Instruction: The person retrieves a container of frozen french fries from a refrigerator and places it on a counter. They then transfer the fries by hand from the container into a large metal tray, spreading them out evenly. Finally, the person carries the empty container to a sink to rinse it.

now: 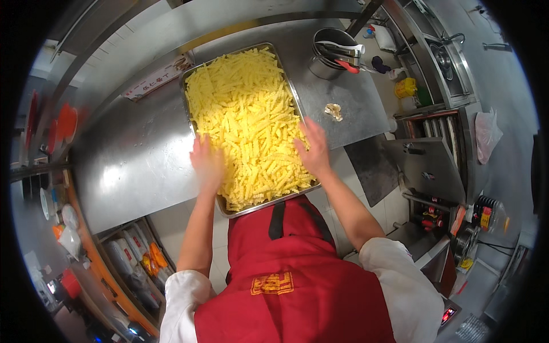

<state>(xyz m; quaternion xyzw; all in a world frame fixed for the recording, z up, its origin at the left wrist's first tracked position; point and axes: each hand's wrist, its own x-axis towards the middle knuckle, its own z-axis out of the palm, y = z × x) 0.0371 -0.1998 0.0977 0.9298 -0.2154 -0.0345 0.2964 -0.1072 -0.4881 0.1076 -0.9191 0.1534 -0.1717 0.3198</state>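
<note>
A large metal tray (258, 206) lies on a stainless-steel worktable (141, 150), its near edge against the front of my red apron (291, 257). Pale yellow crinkle-cut potato strips (255, 124) fill it from end to end, heaped in the middle. My left hand (206, 165), blurred by motion, is over the tray's left edge beside the strips. On the opposite side, my right hand (315, 148) has its fingers apart at the right rim, the thumb towards the strips. Neither hand visibly holds anything; whether they touch the rim or strips is unclear.
Back right on the table stands a metal pot (326, 68) with utensils, including a red-handled one. A crumpled whitish scrap (333, 112) lies right of the tray. A printed box (156, 79) sits back left. An opened metal cabinet door (429, 167) juts out at right.
</note>
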